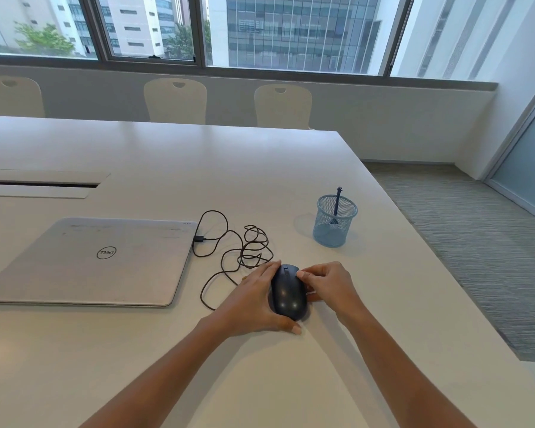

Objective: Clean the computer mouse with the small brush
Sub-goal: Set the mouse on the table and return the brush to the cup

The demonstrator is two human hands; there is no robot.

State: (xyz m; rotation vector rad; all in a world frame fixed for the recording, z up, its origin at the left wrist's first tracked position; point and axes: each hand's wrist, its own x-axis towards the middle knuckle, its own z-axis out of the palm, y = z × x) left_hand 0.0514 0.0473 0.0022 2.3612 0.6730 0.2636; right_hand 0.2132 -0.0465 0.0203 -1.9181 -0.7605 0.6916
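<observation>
Forearms come in bare from the bottom edge and meet at the computer mouse (288,293). We mark the left hand (250,301) cupped on the mouse's left flank, fingers curved along the side up to the front and thumb tucked at the near end. The right hand (332,287) grips the right flank, with fingers bent, tips on the right button area and thumb low against the side. The mouse is dark, right way up, on the white table (260,174) towards its right edge. Its black cable (229,251) lies in a loose tangle behind it and runs to a plug (200,239) at the right edge of a closed silver laptop (90,261). Beyond the right hand, well apart, we tag a blue mesh cup (334,233). Inside it stands the small brush (337,202), dark blue and leaning, its forked tip poking above the rim. Pale chairs (175,100) line the far side.
</observation>
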